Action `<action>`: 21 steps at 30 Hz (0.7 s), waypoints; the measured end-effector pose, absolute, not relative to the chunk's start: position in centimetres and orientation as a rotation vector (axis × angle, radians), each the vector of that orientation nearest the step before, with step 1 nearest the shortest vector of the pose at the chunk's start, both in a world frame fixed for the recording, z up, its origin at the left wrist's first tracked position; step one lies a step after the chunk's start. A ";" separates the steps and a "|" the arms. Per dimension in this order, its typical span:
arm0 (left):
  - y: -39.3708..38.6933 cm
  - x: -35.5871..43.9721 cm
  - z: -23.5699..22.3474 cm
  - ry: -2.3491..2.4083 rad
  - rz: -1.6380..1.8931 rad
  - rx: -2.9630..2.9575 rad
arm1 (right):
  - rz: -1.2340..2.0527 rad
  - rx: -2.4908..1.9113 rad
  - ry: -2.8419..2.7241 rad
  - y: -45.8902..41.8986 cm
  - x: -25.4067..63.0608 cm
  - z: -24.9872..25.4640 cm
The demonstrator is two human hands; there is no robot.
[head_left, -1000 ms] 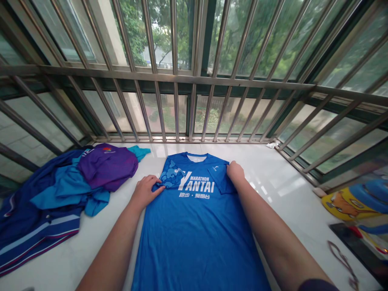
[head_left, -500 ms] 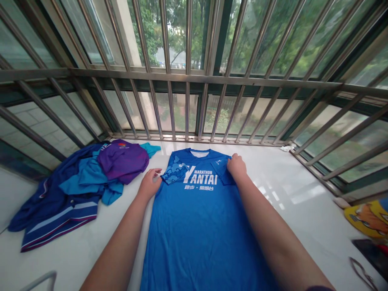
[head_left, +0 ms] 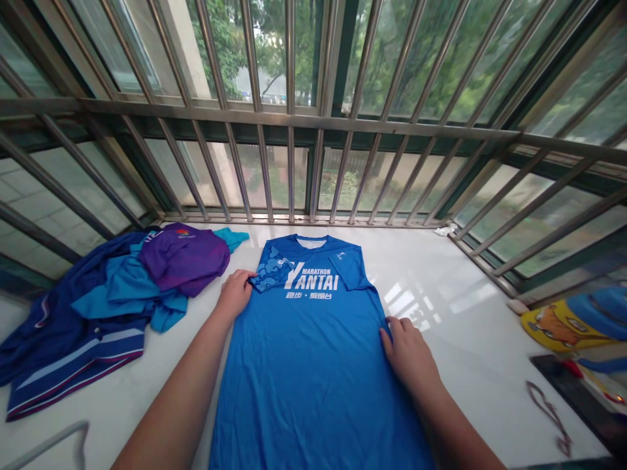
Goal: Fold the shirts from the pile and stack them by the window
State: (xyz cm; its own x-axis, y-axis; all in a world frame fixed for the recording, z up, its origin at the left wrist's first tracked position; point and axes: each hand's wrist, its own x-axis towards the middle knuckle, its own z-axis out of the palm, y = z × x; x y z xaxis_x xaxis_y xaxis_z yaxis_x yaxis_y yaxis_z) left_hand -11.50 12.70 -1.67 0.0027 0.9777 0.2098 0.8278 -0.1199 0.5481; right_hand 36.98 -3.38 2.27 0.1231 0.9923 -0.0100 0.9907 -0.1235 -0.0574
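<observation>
A blue short-sleeved T-shirt lies spread front up on the white surface, its collar towards the window. "YANTAI MARATHON" is printed in white across the chest, and both sleeves are folded inward over the front. At the edge of the patterned sleeve on the left, my left hand is closed, with its fingertips pinching the fabric. My right hand rests by the shirt's right side edge below the other sleeve. Its thumb and fingers are apart, the thumb touching the cloth.
A heap of clothes, purple, turquoise and navy, lies on the left. Metal bars line the window behind. On the right are a yellow and blue container, a dark flat object and a looped cord. A grey rod shows at lower left.
My right hand has let go of the right sleeve and moved down to the shirt's side edge. My left hand's fingers have closed at the left sleeve. The view has shifted slightly right.
</observation>
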 end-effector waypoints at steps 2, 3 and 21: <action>13.3 -11.8 -1.4 1.869 0.776 1.932 | 0.128 -2.336 -2.040 -3.0 37.4 2.4; 13.9 -12.0 -1.2 1.872 0.763 1.873 | 0.166 -2.348 -2.020 -2.1 37.6 2.7; 28.2 -10.8 0.6 2.044 0.670 1.674 | 0.700 -2.321 -1.602 27.1 39.1 3.5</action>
State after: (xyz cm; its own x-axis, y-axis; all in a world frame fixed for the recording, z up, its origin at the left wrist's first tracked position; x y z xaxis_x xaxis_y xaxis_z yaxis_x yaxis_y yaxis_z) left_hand -10.76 28.23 0.64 -0.1925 0.9812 -0.0139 0.7827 0.1621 0.6009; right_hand 39.11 27.14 3.50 0.2860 0.9249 -0.2507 0.8121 -0.3728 -0.4489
